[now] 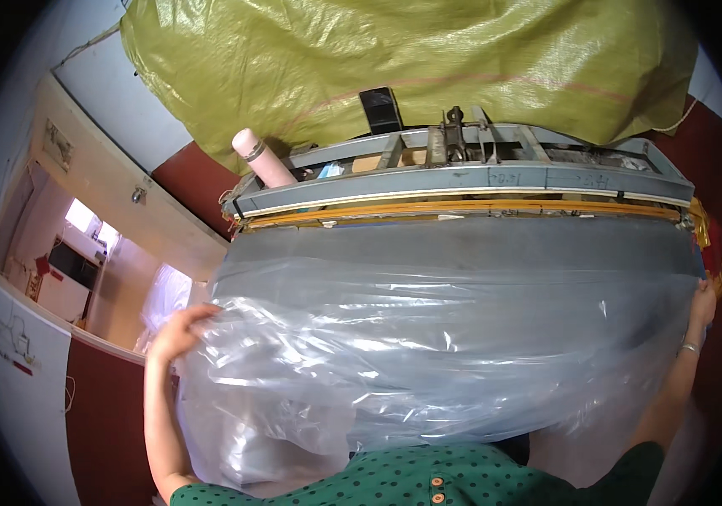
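One clear plastic sheet [428, 337] lies over the grey bench [462, 240] before me, its near part hanging loosely toward my green dotted top [394, 472]. My left hand [177, 334] has its fingers pinched on the sheet's left edge. My right hand [700, 308] is at the right edge, too small in view to tell whether its fingers grip or merely touch. I judge the sheet light, limp, slippery and easily creased or torn, best held by both side edges with a little fold gathered in. Its long axis runs left to right; its far edge faces the metal frame [462, 179].
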The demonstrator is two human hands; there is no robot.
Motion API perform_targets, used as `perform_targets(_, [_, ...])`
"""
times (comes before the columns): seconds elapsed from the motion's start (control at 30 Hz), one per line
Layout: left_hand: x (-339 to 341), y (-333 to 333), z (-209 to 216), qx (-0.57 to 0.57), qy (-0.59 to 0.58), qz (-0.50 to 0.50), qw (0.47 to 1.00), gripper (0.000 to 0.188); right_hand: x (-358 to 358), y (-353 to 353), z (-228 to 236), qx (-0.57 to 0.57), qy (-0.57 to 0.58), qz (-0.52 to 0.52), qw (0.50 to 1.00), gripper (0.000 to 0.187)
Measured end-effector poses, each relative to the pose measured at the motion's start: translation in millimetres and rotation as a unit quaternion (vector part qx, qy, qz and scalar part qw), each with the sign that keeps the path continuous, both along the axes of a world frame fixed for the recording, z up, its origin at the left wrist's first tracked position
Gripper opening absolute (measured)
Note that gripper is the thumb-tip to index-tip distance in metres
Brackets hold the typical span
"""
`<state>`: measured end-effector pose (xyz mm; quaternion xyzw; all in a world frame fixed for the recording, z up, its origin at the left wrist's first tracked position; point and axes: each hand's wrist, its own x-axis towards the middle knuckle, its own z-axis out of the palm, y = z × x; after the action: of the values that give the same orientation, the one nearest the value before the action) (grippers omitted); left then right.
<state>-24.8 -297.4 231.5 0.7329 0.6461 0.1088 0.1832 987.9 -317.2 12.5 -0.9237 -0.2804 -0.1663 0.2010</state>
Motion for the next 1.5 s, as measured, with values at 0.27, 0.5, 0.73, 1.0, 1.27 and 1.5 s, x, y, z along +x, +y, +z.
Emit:
perform_targets(0.27, [109, -81, -100, -0.158, 0.029, -0.229, 0.96, 0.038, 6, -8, 3, -0.039, 0.03, -0.034, 0.998, 0.036])
perform_targets(0.5, [-29, -138, -134, -0.267, 0.218, -0.022, 0.938, 0.027, 30, -7, -12, -0.028, 0.016, 0.006, 0.999, 0.037])
perform_targets(0.73, [-137, -93, 39, -0.001, 0.064, 0.276, 0.959, 0.011, 31, -5, -20, -0.006, 0.006, 0.027, 1.0, 0.038])
perform_targets(1.0, [44, 21, -22, 0.433, 0.23, -0.102, 0.865, 0.022, 26, -13, -16, -0.004, 0.005, -0.002, 1.0, 0.039])
perform_targets(1.27, [-3, 71, -163, 0.181, 0.105, 0.048, 0.977, 0.041, 29, -12, -17, 0.019, 0.0, 0.032, 0.999, 0.034])
perform_targets(1.5, [80, 92, -163, 0.249, 0.1, -0.088, 0.959, 0.037, 34, -11, -19, 0.043, 0.012, 0.031, 0.999, 0.038])
